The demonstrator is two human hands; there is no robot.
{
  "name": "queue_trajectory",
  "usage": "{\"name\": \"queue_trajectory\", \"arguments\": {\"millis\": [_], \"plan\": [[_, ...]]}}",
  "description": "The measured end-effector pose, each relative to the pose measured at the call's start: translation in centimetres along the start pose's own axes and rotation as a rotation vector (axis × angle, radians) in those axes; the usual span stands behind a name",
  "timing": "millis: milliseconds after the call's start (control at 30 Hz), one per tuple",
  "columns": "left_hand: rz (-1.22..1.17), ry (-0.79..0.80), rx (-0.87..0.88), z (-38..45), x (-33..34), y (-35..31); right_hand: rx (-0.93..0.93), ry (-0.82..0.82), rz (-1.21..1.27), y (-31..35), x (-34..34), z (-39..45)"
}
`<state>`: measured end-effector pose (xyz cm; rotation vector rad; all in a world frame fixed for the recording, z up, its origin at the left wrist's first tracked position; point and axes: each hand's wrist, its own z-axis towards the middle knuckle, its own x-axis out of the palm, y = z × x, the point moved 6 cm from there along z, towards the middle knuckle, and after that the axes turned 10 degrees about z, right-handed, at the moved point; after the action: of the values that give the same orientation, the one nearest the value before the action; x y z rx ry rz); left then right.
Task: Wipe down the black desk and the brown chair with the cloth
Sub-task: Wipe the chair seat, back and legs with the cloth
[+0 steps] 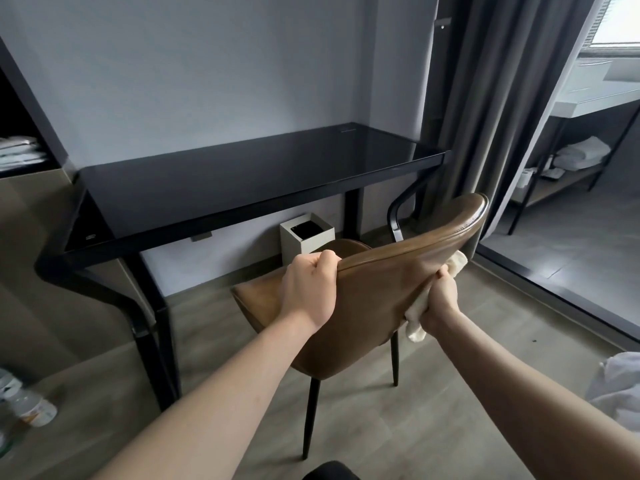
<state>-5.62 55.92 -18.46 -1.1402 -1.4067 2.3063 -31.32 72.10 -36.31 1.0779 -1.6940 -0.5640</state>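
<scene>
While left hand point(310, 289) grips top edge of brown chair point(381, 289) backrest at frame centre, right hand point(441, 299) clutches cream cloth point(417, 315) against backrest's right side. Chair tilted, seat toward black bench point(242, 181), which spans mid-frame behind. White bin point(306, 237) on floor under bench, just beyond seat. Grey curtain point(491, 98) upper right. Bottles point(31, 407) lower left; white fabric point(620, 386) lower right edge.
</scene>
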Motion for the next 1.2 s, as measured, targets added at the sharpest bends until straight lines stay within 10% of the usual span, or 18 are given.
{"name": "queue_trajectory", "arguments": {"millis": [467,833,1200], "plan": [[0.035,-0.019,-0.069,-1.2,-1.1,-1.5,0.164,0.169,0.103,1.0,3.7,-24.9],[0.040,0.012,-0.019,-0.6,-0.5,-0.8,-0.357,0.057,-0.258,-0.7,1.4,-17.9],[0.355,0.456,0.269,1.4,1.6,-9.1,-0.184,0.095,-0.109,-0.1,0.8,-8.3]]}}
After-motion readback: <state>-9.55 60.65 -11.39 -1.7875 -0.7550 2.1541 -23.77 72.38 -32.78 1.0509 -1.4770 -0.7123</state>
